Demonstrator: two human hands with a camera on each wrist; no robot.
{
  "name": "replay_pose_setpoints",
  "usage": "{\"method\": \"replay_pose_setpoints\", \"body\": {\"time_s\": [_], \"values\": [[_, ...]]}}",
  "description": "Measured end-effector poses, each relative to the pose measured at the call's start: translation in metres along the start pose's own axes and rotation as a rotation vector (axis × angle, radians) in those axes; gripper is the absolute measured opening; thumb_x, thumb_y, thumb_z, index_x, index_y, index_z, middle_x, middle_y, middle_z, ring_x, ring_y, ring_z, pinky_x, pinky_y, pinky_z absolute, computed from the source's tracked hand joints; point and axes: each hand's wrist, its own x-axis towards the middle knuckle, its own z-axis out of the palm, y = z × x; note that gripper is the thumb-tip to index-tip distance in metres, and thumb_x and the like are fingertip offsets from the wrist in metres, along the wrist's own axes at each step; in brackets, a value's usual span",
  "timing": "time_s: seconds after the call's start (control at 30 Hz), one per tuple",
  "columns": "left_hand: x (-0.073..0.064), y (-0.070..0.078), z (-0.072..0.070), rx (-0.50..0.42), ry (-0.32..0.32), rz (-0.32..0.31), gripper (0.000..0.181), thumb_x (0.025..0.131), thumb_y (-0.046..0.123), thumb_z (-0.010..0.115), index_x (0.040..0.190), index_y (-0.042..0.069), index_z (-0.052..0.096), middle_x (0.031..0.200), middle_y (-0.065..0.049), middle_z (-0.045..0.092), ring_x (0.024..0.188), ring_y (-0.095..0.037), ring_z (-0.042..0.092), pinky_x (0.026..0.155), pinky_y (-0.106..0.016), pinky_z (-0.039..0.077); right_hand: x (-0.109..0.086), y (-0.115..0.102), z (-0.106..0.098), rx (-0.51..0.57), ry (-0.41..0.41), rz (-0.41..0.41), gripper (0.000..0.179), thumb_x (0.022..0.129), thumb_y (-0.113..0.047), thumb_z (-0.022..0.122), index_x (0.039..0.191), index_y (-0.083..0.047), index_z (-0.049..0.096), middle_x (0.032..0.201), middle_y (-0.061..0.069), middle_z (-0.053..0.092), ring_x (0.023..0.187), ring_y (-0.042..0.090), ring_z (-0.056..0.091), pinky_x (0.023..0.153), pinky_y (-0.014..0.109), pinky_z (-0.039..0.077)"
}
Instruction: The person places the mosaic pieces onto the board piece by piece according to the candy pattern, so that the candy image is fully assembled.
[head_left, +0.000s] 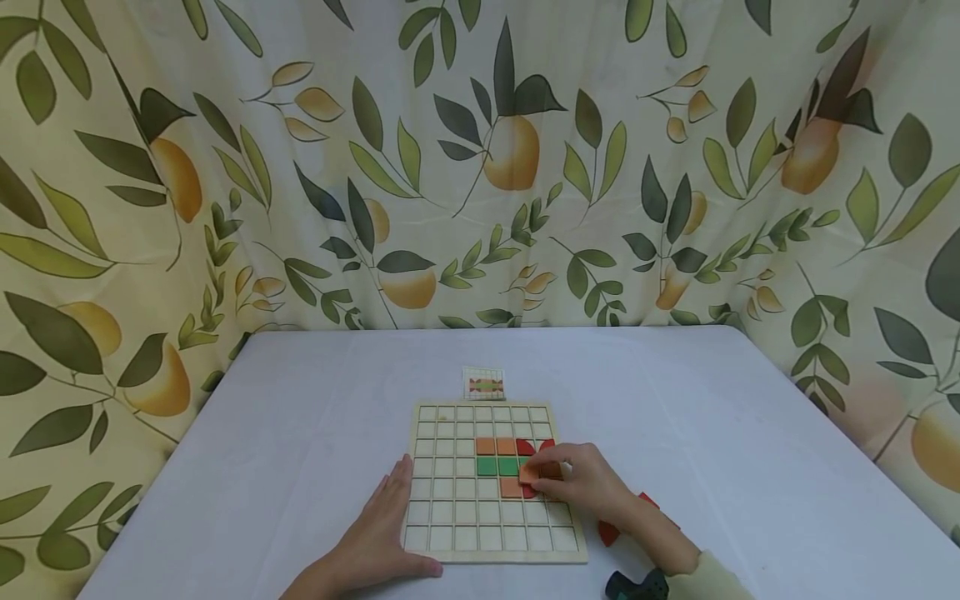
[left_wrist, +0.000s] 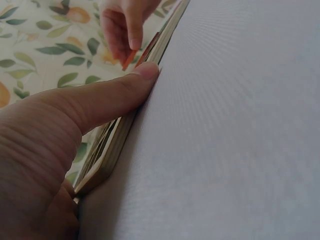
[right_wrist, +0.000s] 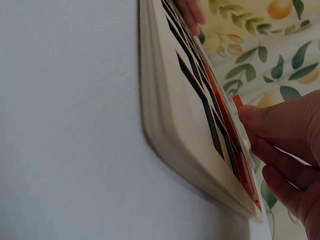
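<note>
In the head view a pale wooden grid board (head_left: 453,537) lies on the white table. My left hand (head_left: 375,529) rests against its left side with fingers extended, the thumb along the front edge; the left wrist view shows that thumb (left_wrist: 110,100) pressing on the board's rim. My right hand (head_left: 592,483) pinches a small orange square tile (head_left: 527,474) over the right part of the grid. In the right wrist view this tile (right_wrist: 237,102) is tilted and held above the board. Orange tiles (head_left: 496,446), green tiles (head_left: 497,466) and red curved pieces (head_left: 547,443) sit in the cells, partly hidden by my right hand.
A small pattern card (head_left: 484,384) lies behind the board. Loose red pieces (head_left: 608,532) lie to the board's right, partly under my right forearm. A dark object (head_left: 637,585) is near my right sleeve. A leaf-and-fruit patterned curtain (head_left: 465,208) surrounds the table.
</note>
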Motion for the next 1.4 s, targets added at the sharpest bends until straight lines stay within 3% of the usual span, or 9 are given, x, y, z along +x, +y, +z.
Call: {"method": "replay_pose_setpoints", "body": {"time_s": [0.2,0.4,0.6,0.7,1.1,1.4], "values": [[0.000,-0.001,0.002,0.000,-0.005,-0.010,0.135,0.053,0.064,0.077,0.145,-0.004,0.005,0.151,-0.017,0.008,0.138,-0.024,0.006,0.109,-0.031,0.003,0.005,-0.006,0.007,0.006,-0.016,-0.046,0.021,0.078,-0.018,0.074,0.097,-0.012,0.071,0.089,-0.010,0.066,0.079,0.008,0.057,0.071,0.025,0.051],[0.001,0.000,0.001,-0.004,-0.017,-0.032,0.138,0.051,0.067,0.075,0.145,-0.004,0.005,0.151,-0.018,0.007,0.138,-0.026,0.006,0.109,-0.045,0.007,0.009,-0.009,0.013,0.042,-0.053,-0.083,0.023,0.079,-0.019,0.073,0.100,-0.011,0.071,0.091,-0.008,0.066,0.067,0.007,0.050,0.058,0.020,0.048],[0.002,0.001,0.001,0.003,-0.029,-0.052,0.139,0.050,0.069,0.074,0.145,-0.005,0.005,0.151,-0.019,0.007,0.138,-0.027,0.006,0.108,-0.048,0.008,0.013,-0.010,0.019,0.043,-0.063,-0.154,0.021,0.080,-0.018,0.072,0.099,-0.009,0.071,0.094,-0.006,0.067,0.085,0.007,0.059,0.072,0.024,0.051],[0.002,0.001,0.001,0.001,-0.034,-0.055,0.139,0.049,0.070,0.073,0.145,-0.004,0.005,0.151,-0.019,0.007,0.138,-0.028,0.006,0.108,-0.048,0.007,0.014,-0.012,0.021,0.046,-0.081,-0.158,0.021,0.081,-0.019,0.072,0.099,-0.009,0.071,0.094,-0.007,0.067,0.087,0.007,0.059,0.074,0.025,0.051],[0.002,0.002,0.000,0.001,-0.035,-0.059,0.138,0.051,0.069,0.074,0.145,-0.004,0.005,0.151,-0.019,0.008,0.138,-0.028,0.006,0.108,-0.048,0.008,0.020,-0.019,0.027,0.018,-0.114,-0.201,0.020,0.081,-0.014,0.071,0.100,-0.008,0.070,0.095,-0.005,0.067,0.083,0.005,0.059,0.071,0.022,0.051],[0.001,0.002,-0.001,-0.006,-0.036,-0.046,0.136,0.052,0.067,0.075,0.145,-0.003,0.005,0.151,-0.017,0.007,0.138,-0.027,0.006,0.108,-0.049,0.008,0.021,-0.027,0.029,-0.013,-0.133,-0.164,0.019,0.080,-0.011,0.071,0.099,-0.008,0.070,0.095,-0.006,0.066,0.082,0.004,0.056,0.068,0.021,0.049]]}}
